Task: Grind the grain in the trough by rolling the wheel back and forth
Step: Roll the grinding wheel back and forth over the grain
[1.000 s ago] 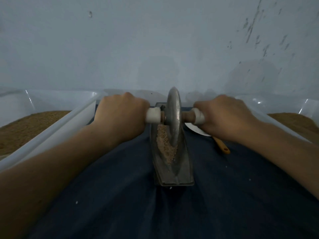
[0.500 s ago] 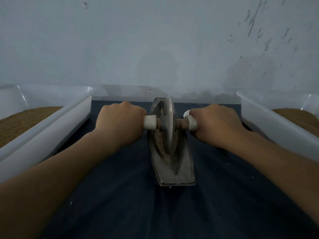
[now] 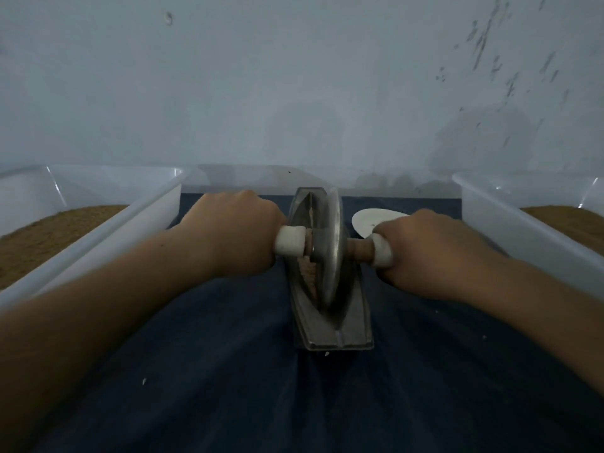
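1. the wheel [image 3: 330,250] stands on edge in the metal trough [image 3: 346,335], roughly midway along its channel. the trough lies lengthwise on a dark cloth [image 3: 228,371], pointing away from the person.
2. the left hand [image 3: 235,233] grips the white left grip [image 3: 289,245], its fingers clamped round it. the right hand [image 3: 431,253] grips the white right grip [image 3: 383,253] the same way. the wooden axle [image 3: 359,250] runs between them through the wheel's hub.
3. the grain [image 3: 309,276] shows as a pale, crumbly strip in the channel just left of the wheel, below the axle. it looks coarse rather than powdery, so the grinding seems under way and not finished.
4. the near end of the trough is bare metal. the far end is partly hidden behind the wheel, so how much grain sits there cannot be told.
5. a left tub [image 3: 130,230] and a right tub [image 3: 490,217] flank the cloth, each holding brown meal [image 3: 58,230]. whether that is finished product or stock is unclear.
6. a white scoop [image 3: 376,220] lies beyond the right hand, untouched, so emptying the trough looks not yet begun.
7. what seems left is more passes along the whole channel until the strip turns fine, with the wheel kept upright so that it stays in the groove.
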